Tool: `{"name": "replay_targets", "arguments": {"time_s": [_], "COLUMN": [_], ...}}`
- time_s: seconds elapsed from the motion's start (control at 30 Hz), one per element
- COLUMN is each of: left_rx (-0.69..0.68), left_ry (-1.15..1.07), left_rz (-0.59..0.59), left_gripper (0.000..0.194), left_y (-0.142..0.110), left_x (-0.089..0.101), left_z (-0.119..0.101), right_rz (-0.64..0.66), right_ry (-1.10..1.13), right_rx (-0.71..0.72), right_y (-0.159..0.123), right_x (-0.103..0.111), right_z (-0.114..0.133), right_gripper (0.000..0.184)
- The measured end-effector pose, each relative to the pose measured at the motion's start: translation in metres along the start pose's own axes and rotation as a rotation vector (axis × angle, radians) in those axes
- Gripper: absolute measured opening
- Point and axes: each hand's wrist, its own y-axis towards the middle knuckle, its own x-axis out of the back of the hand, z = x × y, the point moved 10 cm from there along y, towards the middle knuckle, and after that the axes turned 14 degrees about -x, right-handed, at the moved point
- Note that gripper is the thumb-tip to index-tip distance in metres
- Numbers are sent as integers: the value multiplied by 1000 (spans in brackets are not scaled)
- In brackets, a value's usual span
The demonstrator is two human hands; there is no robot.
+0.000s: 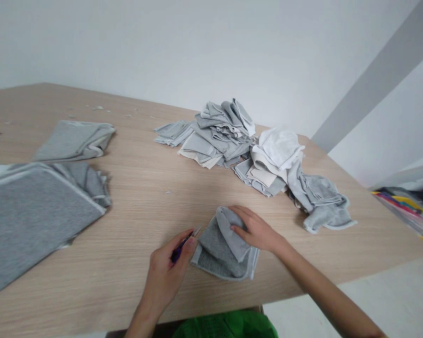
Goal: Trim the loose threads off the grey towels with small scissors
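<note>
My left hand (171,260) is closed around small purple-handled thread snips (177,252), their pointed metal tip showing past the thumb toward the cloth. Just to the right, a grey fabric piece (220,251) with pale stitched edges lies on the table. My right hand (255,227) grips its upper right part, with the thumb on top and the cloth folded over. The snips' tip is close to the fabric's left edge; whether they touch I cannot tell.
Heaped grey cloth pieces (222,131) lie at the back middle of the wooden table (134,206). White cloth (280,145) and crumpled grey cloth (324,202) sit to the right. Larger folded grey fabric (38,216) covers the left side, with a smaller folded piece (74,138) behind it.
</note>
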Motion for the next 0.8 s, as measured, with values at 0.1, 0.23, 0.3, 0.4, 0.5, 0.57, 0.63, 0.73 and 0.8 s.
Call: {"name": "replay_targets", "arguments": {"time_s": [0.1,0.23,0.3,0.4,0.5,0.57,0.63,0.73,0.8], "left_rx": [-6,-5,-3,-4,-5,-7,-8,-11,-14], "left_ry": [-4,-2,1,5,7,8,11,15,13], "left_rz": [2,0,1,0,-8,-12,-19,-23,-14], "left_gripper": [45,46,46,45,45,46,48,49,48], "left_y": [1,2,1,1,2,3,3,3,4], "left_x": [0,0,0,1,2,3,4,4,3], "left_z": [-1,-1,-1,-1,-1,-1,0,0,0], "right_rz": [26,84,118,188,252,263,273,290,293], "right_ry": [104,348,447,650,834,891,927,960,970], "right_rx": [-76,-207,-198,-231,-354,-407,-426,-433,-432], "right_y": [11,22,22,19,14,12,13,16,18], "right_x": [-1,-6,-6,3,12,18,21,15,9], "right_z": [-11,-31,-33,-38,-47,-52,-53,-55,-56], "right_gripper": [62,62,52,40,40,41,42,47,49]}}
